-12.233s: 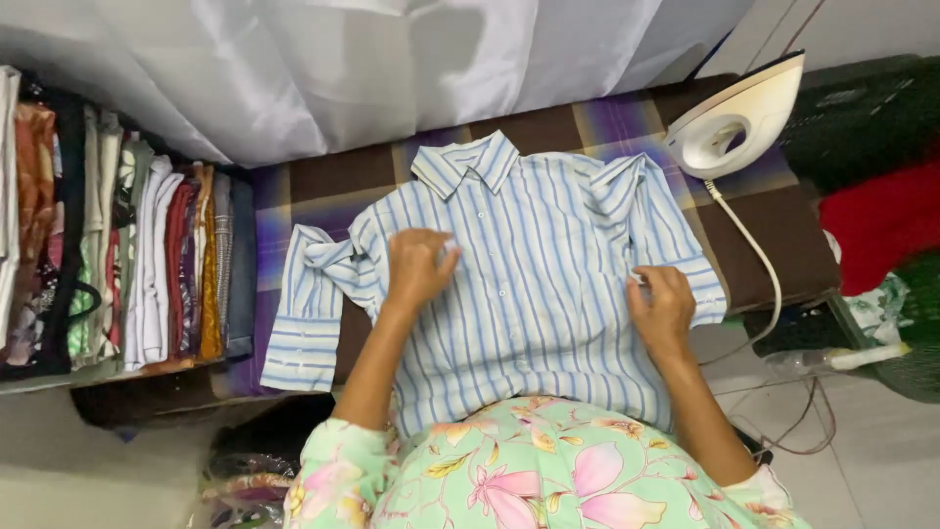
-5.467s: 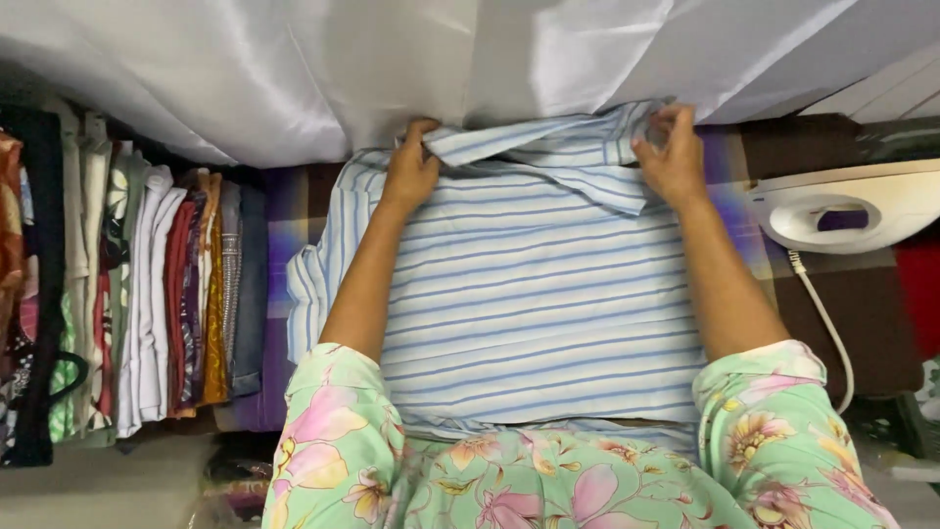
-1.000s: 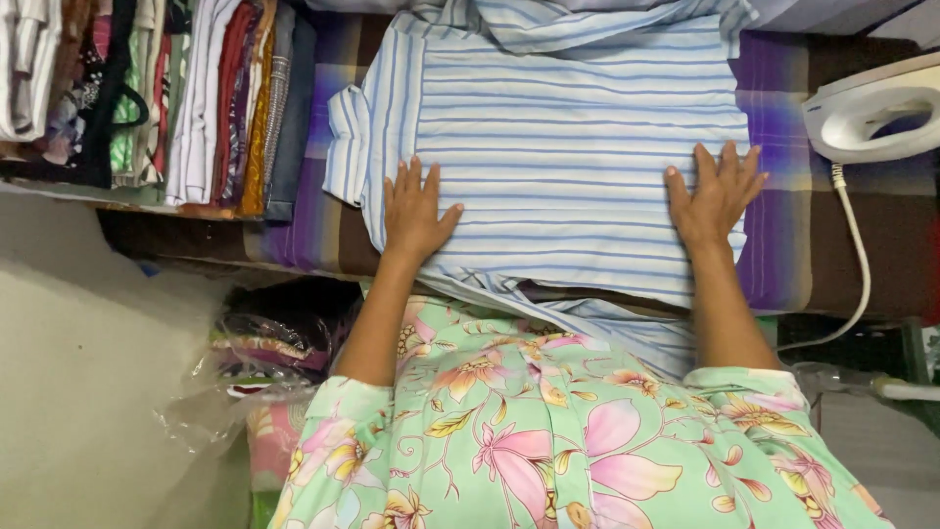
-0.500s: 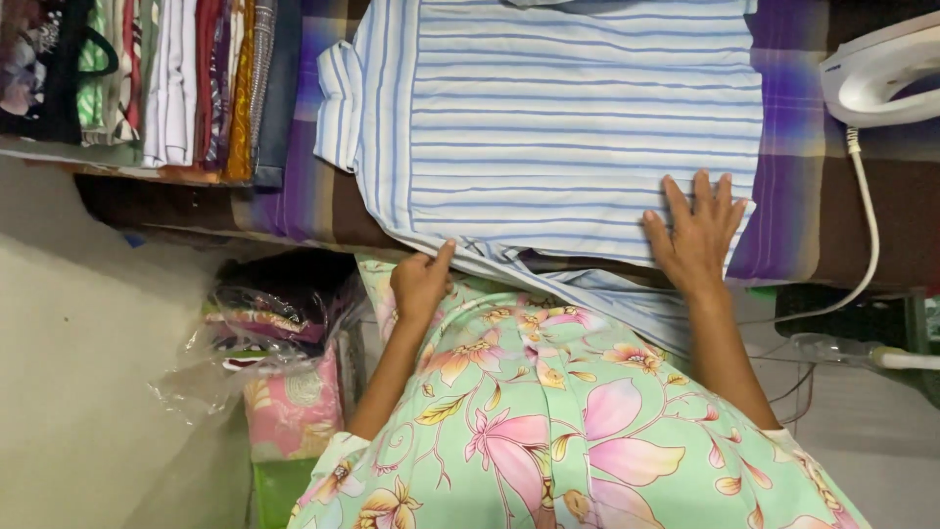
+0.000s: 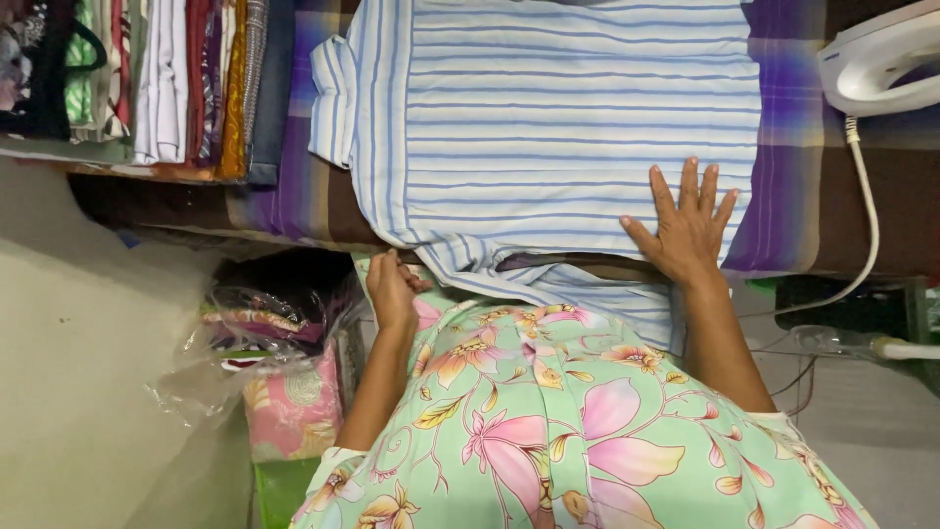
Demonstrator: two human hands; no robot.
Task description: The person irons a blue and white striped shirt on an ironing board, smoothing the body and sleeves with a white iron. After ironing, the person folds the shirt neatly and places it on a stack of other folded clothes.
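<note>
A blue and white striped shirt (image 5: 558,127) lies spread over the padded board, its lower hem hanging off the near edge. My right hand (image 5: 685,223) rests flat on the shirt near that edge, fingers spread. My left hand (image 5: 390,286) is below the board's edge with its fingers closed on the hanging hem of the shirt at the left corner. One folded sleeve (image 5: 335,98) sticks out at the shirt's left side.
A white iron (image 5: 881,64) stands at the far right with its cord (image 5: 867,206) trailing down. A plaid purple and brown cover (image 5: 783,186) lies under the shirt. Hanging clothes (image 5: 147,78) fill the upper left. Bagged fabrics (image 5: 269,333) sit on the floor at the left.
My left hand has come off the shirt's top, dropped below the board's edge and closed on the hanging hem. The view has tilted further down. My right hand stays pressed on the shirt.
</note>
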